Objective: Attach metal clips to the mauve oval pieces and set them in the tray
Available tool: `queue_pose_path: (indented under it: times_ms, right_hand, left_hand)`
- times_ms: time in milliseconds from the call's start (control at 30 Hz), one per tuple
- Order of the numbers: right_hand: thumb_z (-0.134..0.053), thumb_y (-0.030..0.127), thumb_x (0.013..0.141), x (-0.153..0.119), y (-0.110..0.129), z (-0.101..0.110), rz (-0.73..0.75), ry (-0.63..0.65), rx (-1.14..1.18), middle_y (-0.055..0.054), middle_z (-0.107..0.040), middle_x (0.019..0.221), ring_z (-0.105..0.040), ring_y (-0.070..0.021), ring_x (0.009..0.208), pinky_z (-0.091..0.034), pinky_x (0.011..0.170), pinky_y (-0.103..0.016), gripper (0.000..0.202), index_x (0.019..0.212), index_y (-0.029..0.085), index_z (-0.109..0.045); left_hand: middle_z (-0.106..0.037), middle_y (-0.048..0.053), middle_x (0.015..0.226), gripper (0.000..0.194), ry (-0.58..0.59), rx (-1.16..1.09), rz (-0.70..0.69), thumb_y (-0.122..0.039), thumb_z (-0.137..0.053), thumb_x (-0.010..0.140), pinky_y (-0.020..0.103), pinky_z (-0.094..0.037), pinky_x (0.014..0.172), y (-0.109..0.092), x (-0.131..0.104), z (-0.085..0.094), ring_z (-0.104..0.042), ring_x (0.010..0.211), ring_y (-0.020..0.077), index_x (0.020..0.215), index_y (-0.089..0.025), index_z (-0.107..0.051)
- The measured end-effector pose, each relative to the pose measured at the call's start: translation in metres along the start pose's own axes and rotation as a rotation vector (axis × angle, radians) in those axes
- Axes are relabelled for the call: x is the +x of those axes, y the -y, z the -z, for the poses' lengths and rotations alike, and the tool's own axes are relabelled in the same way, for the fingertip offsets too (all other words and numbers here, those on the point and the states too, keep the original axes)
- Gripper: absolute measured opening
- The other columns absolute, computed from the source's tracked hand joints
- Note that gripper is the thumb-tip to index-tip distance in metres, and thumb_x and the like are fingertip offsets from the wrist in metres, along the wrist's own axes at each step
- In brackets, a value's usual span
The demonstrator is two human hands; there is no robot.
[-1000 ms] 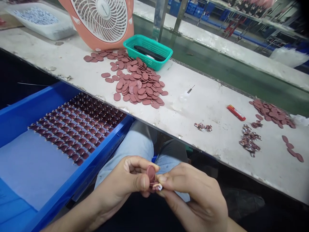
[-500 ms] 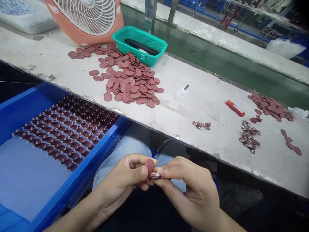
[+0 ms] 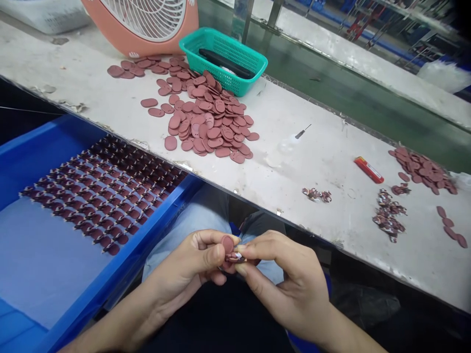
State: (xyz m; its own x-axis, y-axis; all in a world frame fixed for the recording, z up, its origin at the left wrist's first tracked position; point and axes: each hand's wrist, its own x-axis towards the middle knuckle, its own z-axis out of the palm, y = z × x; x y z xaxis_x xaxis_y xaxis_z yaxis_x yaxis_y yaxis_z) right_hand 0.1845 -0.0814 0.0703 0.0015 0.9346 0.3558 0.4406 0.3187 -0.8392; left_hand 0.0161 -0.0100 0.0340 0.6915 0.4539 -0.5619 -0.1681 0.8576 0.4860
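Above my lap, my left hand pinches a flat reddish-brown oval piece between thumb and fingers. My right hand grips a small brown-and-white figure between thumb and forefinger, pressed against the oval piece. The fingers hide part of both. On the table lies a big heap of similar oval pieces. Small brown-and-white figures lie in a cluster to the right, with a few more nearer the middle.
A blue tray at left holds rows of assembled pieces. On the table are a green basket, an orange fan, a needle-tipped bottle, a red-wrapped stick and a smaller oval heap.
The view has shifted, so the table's things sit a little farther right. Both hands keep their hold, and the small figure has turned slightly against the oval piece.
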Motion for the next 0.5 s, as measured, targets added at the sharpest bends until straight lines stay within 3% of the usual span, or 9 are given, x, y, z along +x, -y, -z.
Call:
queue_pose_path:
  times_ms: [167, 333, 500]
  right_hand:
    - [-0.076, 0.030, 0.088, 0.0013, 0.0005, 0.0052, -0.006, -0.008, -0.065, -0.005, -0.074, 0.099, -0.065, -0.0115, 0.074, -0.058, 0.070, -0.023, 0.044, 0.126, 0.015, -0.061]
    - [-0.068, 0.020, 0.095, 0.0042, -0.0035, 0.0052, -0.002, 0.076, -0.004, -0.005, -0.072, 0.091, -0.066, -0.0100, 0.077, -0.057, 0.071, -0.019, 0.023, 0.116, 0.014, -0.072]
    - [-0.069, 0.015, 0.093, 0.0063, -0.0066, 0.0002, -0.007, 0.074, 0.062, -0.006, -0.072, 0.087, -0.069, -0.0095, 0.078, -0.057, 0.073, -0.017, 0.017, 0.108, 0.012, -0.076]
  left_hand:
    - [-0.064, -0.001, 0.066, 0.035, 0.046, -0.055, 0.011, -0.045, -0.095, 0.059, 0.012, -0.049, 0.047, 0.0018, -0.0006, 0.0099, -0.062, 0.060, 0.0096, 0.077, -0.019, -0.080]
    - [-0.066, 0.000, 0.065, 0.037, 0.069, -0.050, 0.016, -0.048, -0.094, 0.058, 0.011, -0.052, 0.046, -0.0002, -0.0036, 0.0112, -0.060, 0.056, 0.0072, 0.075, -0.018, -0.081]
    - [-0.069, 0.000, 0.063, 0.037, 0.052, -0.046, 0.015, -0.047, -0.095, 0.056, 0.011, -0.053, 0.046, -0.0014, -0.0061, 0.0091, -0.060, 0.053, 0.0063, 0.074, -0.018, -0.082]
